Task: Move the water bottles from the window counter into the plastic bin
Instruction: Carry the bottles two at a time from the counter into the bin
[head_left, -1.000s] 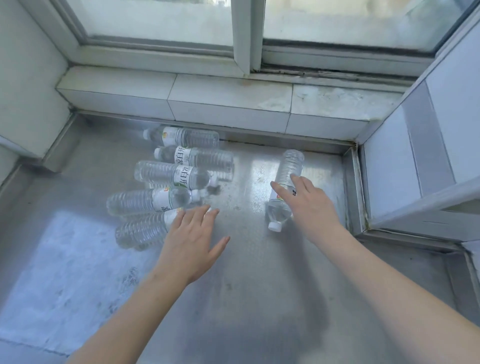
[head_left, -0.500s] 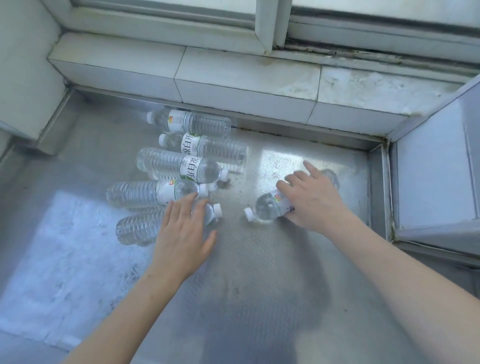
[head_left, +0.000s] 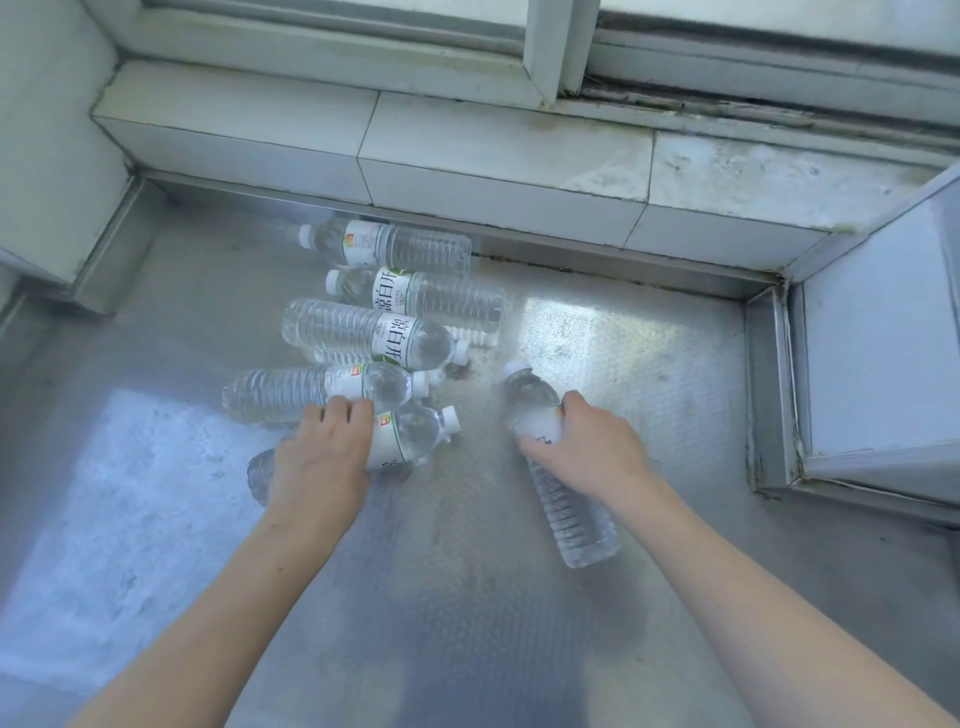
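- On the left of the steel counter (head_left: 130, 519), under the window sill (head_left: 467, 145), five bottles lie on their sides in a loose stack, touching or nearly so; lying flat, they cannot topple, though they may roll
- The left hand (head_left: 319, 457) is curled over the nearest bottle (head_left: 410, 434), palm down across its middle, fingers reaching the next bottle (head_left: 311, 389); probably a grip forming, but whether it has closed I cannot tell
- The right hand (head_left: 587, 452) is wrapped around a sixth bottle (head_left: 571, 509) at its label, cap pointing away, base toward the person; a mid-body hold balances the weight for carrying
- No bin is in view; every bottle is still at the counter
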